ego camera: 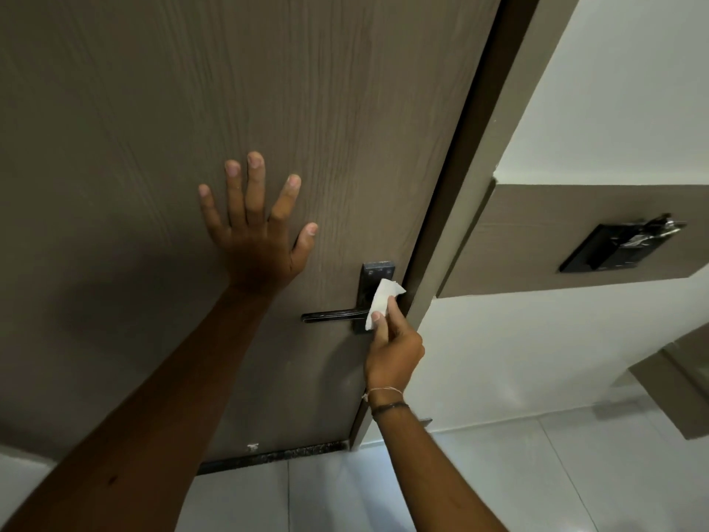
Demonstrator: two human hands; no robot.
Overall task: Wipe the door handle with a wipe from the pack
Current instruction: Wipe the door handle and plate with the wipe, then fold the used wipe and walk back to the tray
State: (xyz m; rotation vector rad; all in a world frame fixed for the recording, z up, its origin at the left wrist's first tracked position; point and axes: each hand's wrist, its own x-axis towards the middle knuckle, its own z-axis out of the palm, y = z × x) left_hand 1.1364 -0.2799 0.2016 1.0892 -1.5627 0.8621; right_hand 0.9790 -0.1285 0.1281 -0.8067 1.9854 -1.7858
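On the door (230, 90), a flat brown panel with fine vertical wood-grain ridges, the door handle (330, 315) was the reference: a thin, straight black metal lever on a narrow rectangular black backplate (374, 272) with a screw near each top corner. My left hand (255, 232) lay palm-flat on the panel up and left of the handle, all five fingers spread wide, gripping nothing. My right hand (393, 351) sat just below and right of the handle, fingers closed in a pinch on the wipe (381, 301), a small white, soft, crumpled folded sheet. My thumb (378, 320) pressed its lower edge; another fingertip (392, 301) held its right side. The wipe stood out above my fingertips and lay over the backplate, at the lever's root; contact looked likely but I could not confirm it. Right of the handle ran the smooth taupe door frame (479, 186), then a white wall with a black plate (610, 247) on a brown panel.
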